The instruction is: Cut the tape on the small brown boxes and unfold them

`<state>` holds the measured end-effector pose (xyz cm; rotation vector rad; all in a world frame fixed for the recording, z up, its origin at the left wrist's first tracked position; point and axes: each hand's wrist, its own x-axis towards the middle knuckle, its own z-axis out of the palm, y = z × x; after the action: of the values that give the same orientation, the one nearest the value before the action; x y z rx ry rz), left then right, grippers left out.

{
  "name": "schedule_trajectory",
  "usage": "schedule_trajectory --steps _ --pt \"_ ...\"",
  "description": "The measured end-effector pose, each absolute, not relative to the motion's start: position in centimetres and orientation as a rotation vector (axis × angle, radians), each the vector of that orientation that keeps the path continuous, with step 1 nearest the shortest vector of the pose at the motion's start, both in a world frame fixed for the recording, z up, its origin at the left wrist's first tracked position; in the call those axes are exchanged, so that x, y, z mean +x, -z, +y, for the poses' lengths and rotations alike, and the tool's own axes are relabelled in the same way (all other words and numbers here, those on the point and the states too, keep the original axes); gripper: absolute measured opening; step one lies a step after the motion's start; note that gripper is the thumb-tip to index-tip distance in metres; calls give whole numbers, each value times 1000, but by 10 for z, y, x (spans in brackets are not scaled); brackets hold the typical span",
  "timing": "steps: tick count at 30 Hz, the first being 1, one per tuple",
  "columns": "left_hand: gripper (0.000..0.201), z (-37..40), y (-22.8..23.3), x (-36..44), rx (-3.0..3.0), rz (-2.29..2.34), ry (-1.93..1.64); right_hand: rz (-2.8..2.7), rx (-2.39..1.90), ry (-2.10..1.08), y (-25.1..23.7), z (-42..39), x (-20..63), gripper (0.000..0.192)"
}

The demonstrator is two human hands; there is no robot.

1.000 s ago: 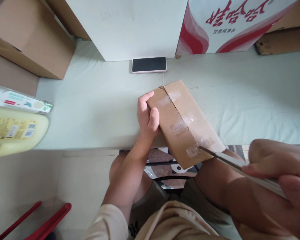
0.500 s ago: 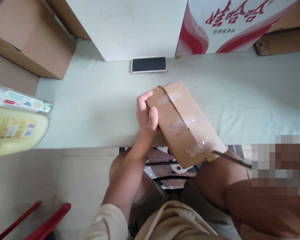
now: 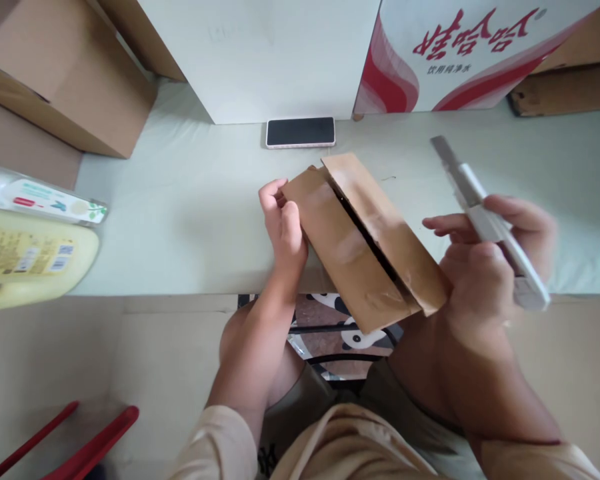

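Observation:
A small brown cardboard box (image 3: 337,247) is tilted at the table's front edge, above my lap. My left hand (image 3: 283,227) grips its left side, with the thumb on top and the fingers partly hidden behind. Along the box's top a dark slit shows between two flaps, and the right flap is slightly raised. My right hand (image 3: 485,267), at the box's right side, holds a white utility knife (image 3: 487,217) with its grey blade out and pointing up and away from me. Whether that hand also touches the box's right edge I cannot tell.
A phone (image 3: 301,132) lies on the pale green tablecloth (image 3: 190,220) beyond the box. White cartons (image 3: 280,60) stand behind it. Cardboard boxes (image 3: 95,87) are at the far left, with a clear bottle (image 3: 45,200) and a yellow jug (image 3: 35,260) nearer. Red bars (image 3: 95,443) show lower left.
The knife blade has left the box's near end and now points up at the right. The seam has parted into a gap, its right flap lifted. My right hand has come into view.

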<state>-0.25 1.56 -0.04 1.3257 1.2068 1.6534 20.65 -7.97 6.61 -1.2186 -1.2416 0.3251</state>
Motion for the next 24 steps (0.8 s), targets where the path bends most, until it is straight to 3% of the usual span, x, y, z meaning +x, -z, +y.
schedule_trajectory --steps 7,14,19,24 --pt "49 21 10 -6 1262 1126 -1472 -1190 -1033 -419 -37 -74 198 33" --pt "75 -18 -30 -9 1867 823 -1258 -1283 -1070 -429 -33 -76 195 33" --pt "87 -45 -34 -3 2188 704 -1407 -1303 -1081 -342 -36 -75 190 35" --pt "76 -47 -21 -12 1955 801 -1415 -1435 -1105 -335 -36 -76 186 38"
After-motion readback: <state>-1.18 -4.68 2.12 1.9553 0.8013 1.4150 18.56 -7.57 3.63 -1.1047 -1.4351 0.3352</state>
